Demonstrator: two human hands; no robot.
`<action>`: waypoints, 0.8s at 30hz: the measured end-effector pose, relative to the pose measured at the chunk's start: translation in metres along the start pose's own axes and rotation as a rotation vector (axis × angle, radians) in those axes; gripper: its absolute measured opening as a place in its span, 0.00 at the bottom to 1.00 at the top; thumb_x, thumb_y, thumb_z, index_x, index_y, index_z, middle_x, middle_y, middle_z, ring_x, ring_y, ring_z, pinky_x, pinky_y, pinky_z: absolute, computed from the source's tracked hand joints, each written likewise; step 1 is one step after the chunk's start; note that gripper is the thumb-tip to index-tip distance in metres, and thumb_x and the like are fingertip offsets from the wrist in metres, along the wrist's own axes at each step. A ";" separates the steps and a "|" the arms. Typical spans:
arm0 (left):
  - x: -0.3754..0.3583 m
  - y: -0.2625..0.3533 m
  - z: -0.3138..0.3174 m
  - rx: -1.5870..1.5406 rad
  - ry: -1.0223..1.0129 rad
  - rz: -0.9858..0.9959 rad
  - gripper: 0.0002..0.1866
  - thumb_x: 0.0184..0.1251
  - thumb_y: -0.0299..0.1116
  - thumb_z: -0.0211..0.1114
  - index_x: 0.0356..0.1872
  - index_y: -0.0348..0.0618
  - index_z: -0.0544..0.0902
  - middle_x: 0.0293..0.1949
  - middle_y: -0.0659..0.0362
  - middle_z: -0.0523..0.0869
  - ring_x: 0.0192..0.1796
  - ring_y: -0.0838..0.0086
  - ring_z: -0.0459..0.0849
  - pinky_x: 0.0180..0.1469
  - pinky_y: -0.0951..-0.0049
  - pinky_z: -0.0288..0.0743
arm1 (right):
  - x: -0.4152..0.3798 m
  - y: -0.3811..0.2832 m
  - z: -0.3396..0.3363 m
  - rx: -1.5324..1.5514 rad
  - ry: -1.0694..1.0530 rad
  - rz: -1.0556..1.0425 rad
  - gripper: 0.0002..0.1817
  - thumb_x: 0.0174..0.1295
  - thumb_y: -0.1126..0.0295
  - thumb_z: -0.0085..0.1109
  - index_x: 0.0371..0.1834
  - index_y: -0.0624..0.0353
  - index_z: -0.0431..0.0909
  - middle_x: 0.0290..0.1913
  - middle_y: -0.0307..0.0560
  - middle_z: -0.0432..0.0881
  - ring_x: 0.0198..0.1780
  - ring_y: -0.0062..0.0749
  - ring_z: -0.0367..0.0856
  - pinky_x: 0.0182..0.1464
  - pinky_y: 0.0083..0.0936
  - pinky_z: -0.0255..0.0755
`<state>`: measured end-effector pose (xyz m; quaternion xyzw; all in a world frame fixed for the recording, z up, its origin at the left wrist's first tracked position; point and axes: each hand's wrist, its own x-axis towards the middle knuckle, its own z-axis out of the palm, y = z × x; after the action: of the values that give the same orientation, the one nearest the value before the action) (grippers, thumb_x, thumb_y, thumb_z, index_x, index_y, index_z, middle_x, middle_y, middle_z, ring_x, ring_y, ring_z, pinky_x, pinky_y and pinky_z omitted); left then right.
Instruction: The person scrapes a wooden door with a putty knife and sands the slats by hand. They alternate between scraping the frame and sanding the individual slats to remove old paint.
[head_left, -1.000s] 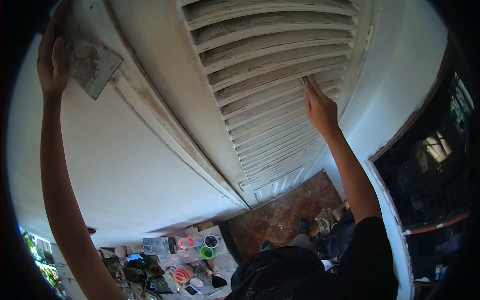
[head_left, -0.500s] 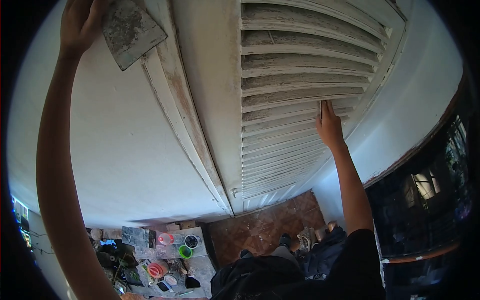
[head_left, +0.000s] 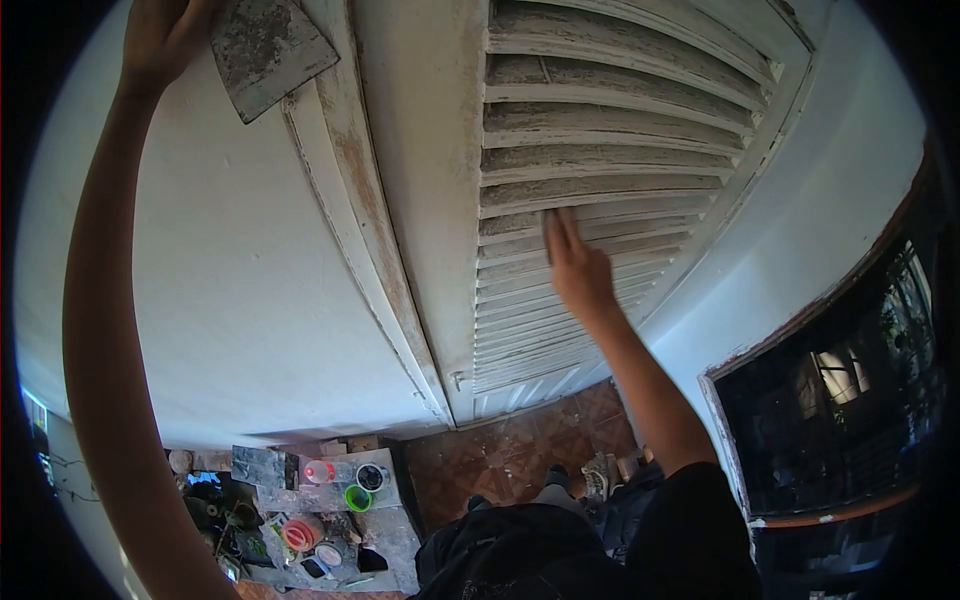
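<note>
High on the white wall [head_left: 200, 290], a louvred shutter [head_left: 610, 150] with worn, peeling paint fills the upper view, its plain frame board [head_left: 425, 180] running down beside the slats. The left arm stretches straight up along the wall, and the left hand [head_left: 165, 35] has its grip clamped on a putty knife [head_left: 270, 50], whose wide, crusted blade lies flat against the frame's outer edge. The right arm reaches up from the lower right, and the right hand [head_left: 578, 270] is nearly flat, fingers [head_left: 558, 228] extended together and pressed to a slat in the middle of the shutter; whether anything sits under them cannot be told. Far below, a cluttered table [head_left: 330, 480] carries a green cup [head_left: 357, 497], a red-capped container [head_left: 318, 471] and an orange roll [head_left: 298, 533], beside a brown tiled floor [head_left: 500, 450].
</note>
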<state>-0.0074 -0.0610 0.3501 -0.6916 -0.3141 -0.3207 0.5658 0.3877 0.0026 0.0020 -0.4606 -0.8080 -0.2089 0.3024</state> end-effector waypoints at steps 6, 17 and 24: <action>0.003 0.007 -0.001 0.036 0.085 0.039 0.37 0.76 0.58 0.43 0.72 0.37 0.69 0.66 0.45 0.78 0.61 0.52 0.78 0.65 0.55 0.66 | 0.003 0.053 0.001 -0.073 0.126 0.197 0.32 0.57 0.84 0.57 0.69 0.67 0.64 0.71 0.68 0.67 0.34 0.57 0.86 0.26 0.37 0.82; 0.001 0.007 -0.002 0.068 0.036 -0.022 0.37 0.74 0.57 0.44 0.72 0.38 0.69 0.68 0.42 0.76 0.63 0.50 0.77 0.66 0.56 0.64 | -0.014 0.099 -0.005 -0.087 0.196 0.283 0.30 0.61 0.84 0.51 0.70 0.62 0.68 0.71 0.61 0.71 0.24 0.47 0.84 0.23 0.31 0.81; 0.003 0.018 -0.009 0.008 -0.003 -0.063 0.37 0.74 0.57 0.44 0.72 0.38 0.69 0.69 0.42 0.75 0.66 0.49 0.75 0.68 0.56 0.63 | -0.012 -0.008 0.002 0.094 0.206 -0.019 0.32 0.63 0.84 0.52 0.74 0.61 0.65 0.74 0.57 0.69 0.23 0.31 0.83 0.19 0.21 0.74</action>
<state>0.0076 -0.0729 0.3433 -0.6797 -0.3378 -0.3358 0.5578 0.3853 -0.0076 -0.0083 -0.4144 -0.7858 -0.2198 0.4032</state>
